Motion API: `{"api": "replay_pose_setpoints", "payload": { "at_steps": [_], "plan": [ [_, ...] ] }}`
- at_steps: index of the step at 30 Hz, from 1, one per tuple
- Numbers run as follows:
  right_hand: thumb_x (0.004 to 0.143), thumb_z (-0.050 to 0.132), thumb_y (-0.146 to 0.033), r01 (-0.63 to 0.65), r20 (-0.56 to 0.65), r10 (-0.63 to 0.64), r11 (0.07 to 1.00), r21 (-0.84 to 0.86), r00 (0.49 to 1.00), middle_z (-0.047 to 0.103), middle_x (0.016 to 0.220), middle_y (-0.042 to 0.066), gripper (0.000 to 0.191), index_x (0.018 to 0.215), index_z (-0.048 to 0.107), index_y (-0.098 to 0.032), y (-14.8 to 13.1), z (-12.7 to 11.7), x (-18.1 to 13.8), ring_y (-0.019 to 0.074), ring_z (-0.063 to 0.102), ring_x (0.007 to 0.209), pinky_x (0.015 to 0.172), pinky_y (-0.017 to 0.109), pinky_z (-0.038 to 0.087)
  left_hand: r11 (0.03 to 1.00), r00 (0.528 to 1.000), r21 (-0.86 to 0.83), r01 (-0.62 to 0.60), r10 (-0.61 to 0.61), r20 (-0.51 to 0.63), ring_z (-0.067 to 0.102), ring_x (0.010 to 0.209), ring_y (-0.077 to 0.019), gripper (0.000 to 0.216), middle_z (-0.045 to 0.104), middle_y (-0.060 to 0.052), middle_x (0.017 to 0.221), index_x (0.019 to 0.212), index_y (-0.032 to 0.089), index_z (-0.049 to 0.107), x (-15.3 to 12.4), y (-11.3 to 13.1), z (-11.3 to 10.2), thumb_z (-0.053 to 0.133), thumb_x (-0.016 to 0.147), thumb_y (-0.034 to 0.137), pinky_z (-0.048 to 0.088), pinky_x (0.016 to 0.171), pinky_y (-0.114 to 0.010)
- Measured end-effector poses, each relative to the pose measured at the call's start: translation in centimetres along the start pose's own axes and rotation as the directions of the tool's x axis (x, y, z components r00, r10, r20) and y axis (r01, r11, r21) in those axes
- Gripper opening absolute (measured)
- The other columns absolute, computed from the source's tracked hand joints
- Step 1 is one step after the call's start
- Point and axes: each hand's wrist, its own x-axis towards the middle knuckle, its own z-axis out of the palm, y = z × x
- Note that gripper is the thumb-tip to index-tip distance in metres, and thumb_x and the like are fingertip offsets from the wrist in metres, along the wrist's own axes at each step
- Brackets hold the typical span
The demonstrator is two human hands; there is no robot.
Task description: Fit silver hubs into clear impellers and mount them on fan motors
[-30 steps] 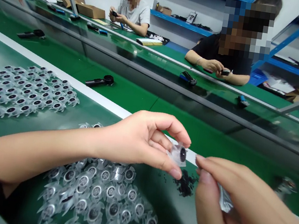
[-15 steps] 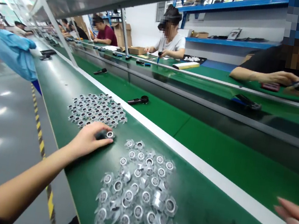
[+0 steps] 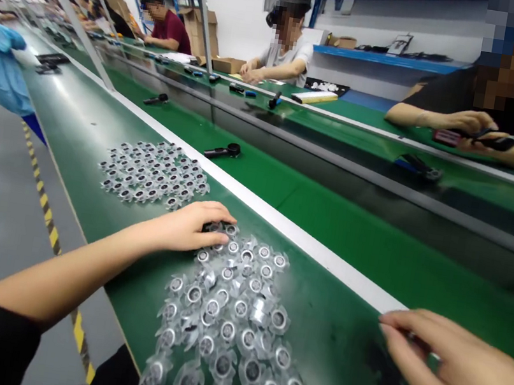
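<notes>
At the top edge of the nearer heap of clear plastic fan impellers [image 3: 227,331] is my left hand [image 3: 194,225]. Its thumb and fingers are apart around an impeller [image 3: 230,230] or two, partly covered by the fingers; no firm grip shows. My right hand [image 3: 462,371] hovers over the green bench at the lower right, thumb and index fingertips together. Whatever may be between them is hidden. A second group of impellers [image 3: 154,171], more evenly spread, lies beyond my left wrist.
A white strip [image 3: 308,240] divides my bench side from a lower green belt [image 3: 329,229] bearing a black handheld fan body [image 3: 222,151]. Opposite sit co-workers, one person's hands [image 3: 474,125] holding a device. Slanted metal posts [image 3: 69,10] support an overhead shelf. Striped floor tape runs at left.
My left hand has moved right from the gap between the two groups to the nearer heap. My right hand has come further into view from the right edge. The camera view has shifted.
</notes>
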Motion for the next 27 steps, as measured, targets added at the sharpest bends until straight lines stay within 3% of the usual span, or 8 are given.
{"api": "replay_pose_setpoints", "payload": {
  "at_steps": [3,5,9,13,17,21,24,27],
  "plan": [
    [0.090,0.054,-0.032,-0.003,0.335,0.037,0.995,-0.102,0.941,0.073,0.082,0.003,0.023,0.078,0.072,-0.027,-3.0,-0.5,0.5,0.0188,0.068,0.068,0.061,0.029,0.049,0.996,0.999,-0.076,-0.041,0.043,0.019,0.068,0.094,-0.0184,0.037,0.069,-0.009,0.114,0.120,0.020,0.072,2.2,-0.3,1.7,0.062,0.094,0.044,0.056,0.085,-0.031],
    [0.090,0.049,-0.024,0.019,0.395,0.052,0.984,-0.175,0.917,0.071,0.078,0.003,0.027,0.076,0.072,-0.025,-3.8,-0.1,0.7,0.0173,0.066,0.066,0.061,0.028,0.048,0.993,0.999,-0.110,-0.043,0.042,-0.011,0.066,0.086,-0.0168,0.038,0.069,-0.009,0.111,0.119,0.019,0.072,3.0,-0.4,2.6,0.061,0.095,0.045,0.055,0.075,-0.029],
    [0.086,0.049,-0.018,0.050,0.380,0.064,0.958,-0.283,0.923,0.070,0.074,0.002,0.027,0.071,0.071,-0.024,-3.8,1.4,0.5,0.0161,0.063,0.061,0.059,0.028,0.042,0.987,0.997,-0.158,-0.028,0.017,-0.072,0.064,0.077,-0.0140,0.036,0.071,-0.008,0.109,0.115,0.020,0.075,3.7,-0.3,3.4,0.066,0.092,0.046,0.052,0.068,-0.027],
    [0.089,0.049,-0.018,0.057,0.407,0.095,0.937,-0.346,0.908,0.068,0.072,0.003,0.028,0.067,0.066,-0.023,-3.8,2.4,0.0,0.0188,0.063,0.062,0.059,0.032,0.039,0.974,0.982,-0.226,0.016,-0.058,-0.178,0.069,0.082,-0.0160,0.037,0.075,-0.009,0.104,0.113,0.015,0.075,4.8,0.2,2.7,0.068,0.090,0.043,0.056,0.077,-0.029],
    [0.089,0.052,-0.015,0.059,0.401,0.144,0.889,-0.454,0.905,0.062,0.067,0.004,0.029,0.060,0.053,-0.022,-5.0,3.0,-0.4,0.0225,0.060,0.058,0.055,0.034,0.034,0.940,0.966,-0.340,-0.010,-0.078,-0.245,0.073,0.089,-0.0146,0.036,0.076,-0.007,0.107,0.113,0.014,0.073,7.2,3.3,1.1,0.071,0.088,0.039,0.059,0.085,-0.028],
    [0.075,0.057,-0.001,0.109,0.357,0.141,0.795,-0.596,0.923,0.057,0.067,0.005,0.026,0.061,0.049,-0.021,-6.2,3.7,-0.8,0.0223,0.059,0.054,0.051,0.032,0.030,0.711,0.968,-0.674,-0.199,0.033,-0.251,0.073,0.081,-0.0122,0.022,0.075,0.001,0.096,0.105,0.014,0.070,10.1,9.4,-0.8,0.070,0.086,0.024,0.060,0.074,-0.025],
    [0.076,0.053,0.000,0.118,0.317,0.094,0.801,-0.587,0.944,0.057,0.064,0.007,0.025,0.062,0.048,-0.020,-5.9,4.0,-0.9,0.0246,0.059,0.052,0.048,0.032,0.029,0.564,0.984,-0.807,-0.174,0.073,-0.161,0.073,0.092,-0.0124,0.018,0.074,0.006,0.092,0.106,0.017,0.069,11.1,13.1,-1.3,0.059,0.092,0.023,0.059,0.077,-0.024],
    [0.085,0.054,-0.012,0.110,0.295,0.058,0.847,-0.520,0.954,0.058,0.063,0.007,0.021,0.067,0.052,-0.020,-4.7,3.2,-0.3,0.0250,0.060,0.053,0.049,0.034,0.035,0.518,0.985,-0.845,-0.131,0.164,-0.052,0.072,0.092,-0.0112,0.020,0.074,0.008,0.092,0.108,0.020,0.068,10.4,14.4,-0.1,0.058,0.090,0.021,0.057,0.074,-0.021]
  ]
}}
